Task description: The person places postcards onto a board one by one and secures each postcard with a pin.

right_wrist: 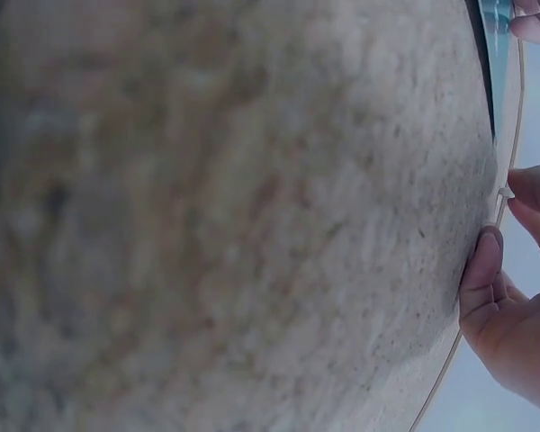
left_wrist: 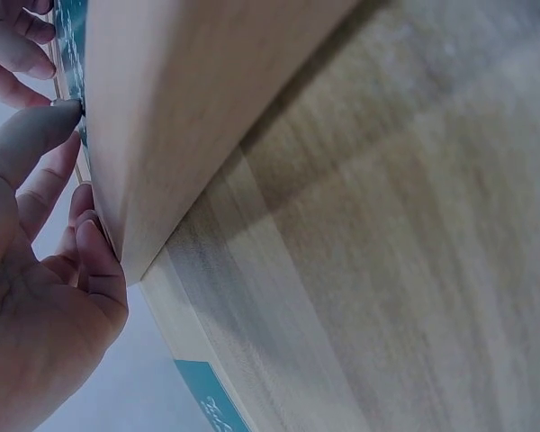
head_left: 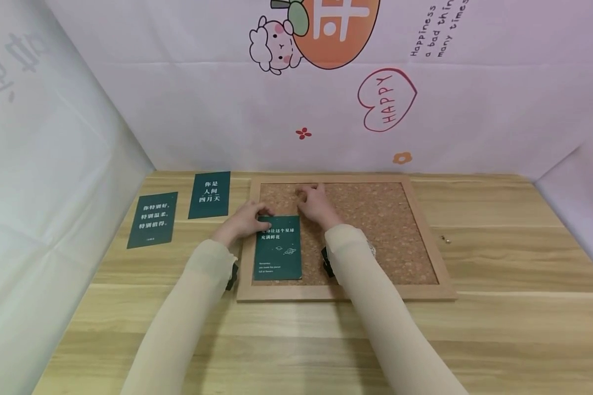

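A dark green card (head_left: pixel 278 255) with white lettering and planet drawings lies upright on the left part of a wood-framed cork board (head_left: pixel 375 236). My left hand (head_left: pixel 245 220) holds the card at its upper left corner, thumb on its face and fingers curled at the edge. In the left wrist view, the lower fingers (left_wrist: pixel 99 256) rest against the wooden frame. Just right of the card's top edge, my right hand (head_left: pixel 318 205) is over the cork. Its thumb and forefinger pinch a tiny whitish push pin (right_wrist: pixel 507 192), seen in the right wrist view.
Two more green cards lie on the wooden table left of the board, one (head_left: pixel 210 195) nearer it and one (head_left: pixel 152 219) farther left. Small shiny bits (head_left: pixel 446 240) are right of the board. A printed white cloth (head_left: pixel 227 120) stands behind.
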Tool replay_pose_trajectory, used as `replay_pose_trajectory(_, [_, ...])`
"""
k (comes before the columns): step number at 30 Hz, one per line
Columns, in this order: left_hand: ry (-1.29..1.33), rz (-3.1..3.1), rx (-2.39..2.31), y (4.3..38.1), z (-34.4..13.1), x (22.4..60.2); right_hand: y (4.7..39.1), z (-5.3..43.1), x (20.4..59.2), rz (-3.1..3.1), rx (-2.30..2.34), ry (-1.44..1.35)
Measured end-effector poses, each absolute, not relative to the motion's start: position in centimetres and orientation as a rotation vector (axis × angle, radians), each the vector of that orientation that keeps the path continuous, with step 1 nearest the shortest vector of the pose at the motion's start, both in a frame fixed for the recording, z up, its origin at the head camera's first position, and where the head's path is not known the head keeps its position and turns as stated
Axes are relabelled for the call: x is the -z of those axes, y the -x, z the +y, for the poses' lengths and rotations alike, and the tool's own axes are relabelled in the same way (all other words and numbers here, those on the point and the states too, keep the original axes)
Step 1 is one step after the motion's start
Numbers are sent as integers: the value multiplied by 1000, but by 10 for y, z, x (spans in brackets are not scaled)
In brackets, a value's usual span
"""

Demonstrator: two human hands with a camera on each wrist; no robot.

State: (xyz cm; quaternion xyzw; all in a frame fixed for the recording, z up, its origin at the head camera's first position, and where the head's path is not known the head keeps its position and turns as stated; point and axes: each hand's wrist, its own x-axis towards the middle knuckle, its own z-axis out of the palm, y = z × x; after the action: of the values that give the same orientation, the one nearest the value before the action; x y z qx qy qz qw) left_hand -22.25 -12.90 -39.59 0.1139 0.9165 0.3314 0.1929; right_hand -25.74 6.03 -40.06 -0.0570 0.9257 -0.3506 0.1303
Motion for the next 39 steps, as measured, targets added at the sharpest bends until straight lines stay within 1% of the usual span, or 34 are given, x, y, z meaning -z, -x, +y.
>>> replay_pose_trajectory(4, [-325,2562,-945,228,-132,402,257,60,401,2690,1031,145])
replay_pose_trajectory(5, [-356,2571,-961,233,-136,411,257,61,401,2690,1042,140])
replay_pose_trajectory(8, [-379,2573,-961,236,-137,414,256,61,402,2689,1081,127])
replay_pose_trajectory(16, [-317,2560,-935,223,-130,395,256,62,403,2774,1062,129])
replay_pose_trajectory(24, [-309,2556,-948,222,-129,394,256,62,402,2769,1100,164])
replay_pose_trajectory(39, [-306,2560,-937,222,-129,393,250,50,393,2464,1324,174])
